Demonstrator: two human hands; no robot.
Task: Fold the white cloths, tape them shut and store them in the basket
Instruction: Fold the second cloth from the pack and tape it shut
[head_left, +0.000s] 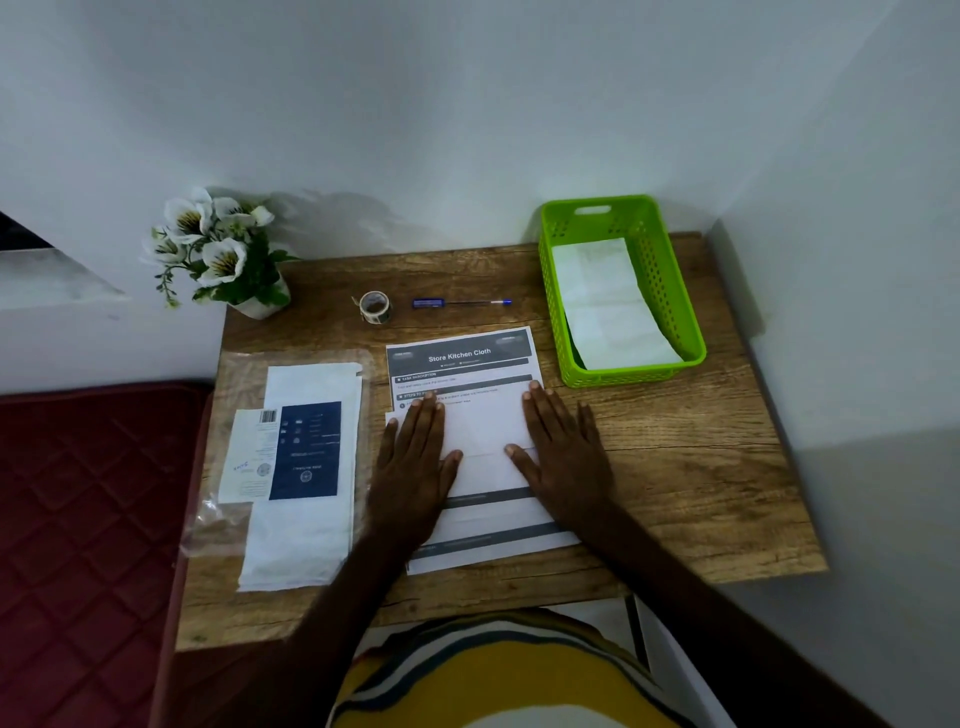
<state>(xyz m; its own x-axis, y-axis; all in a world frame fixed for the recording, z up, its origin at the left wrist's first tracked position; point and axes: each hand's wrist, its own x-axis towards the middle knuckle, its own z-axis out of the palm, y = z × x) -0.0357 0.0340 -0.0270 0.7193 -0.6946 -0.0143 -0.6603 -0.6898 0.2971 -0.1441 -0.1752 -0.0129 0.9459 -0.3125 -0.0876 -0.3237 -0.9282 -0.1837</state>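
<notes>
Head view showed 2 flat hands pressing a folded white cloth (485, 431) onto a printed sheet (460, 358), left hand (413, 457) and right hand (563, 452) with fingers straight and holding nothing, probably to set the crease before taping. The tape roll (375, 306) and a pen (460, 302) lay just beyond, within reach. The green basket (675, 291) at the right rear already held 1 folded cloth (608, 301). An opened cloth packet (301, 467) lay to the left on the wooden table (701, 467), set in a white-walled corner beside a flower pot (218, 254)
</notes>
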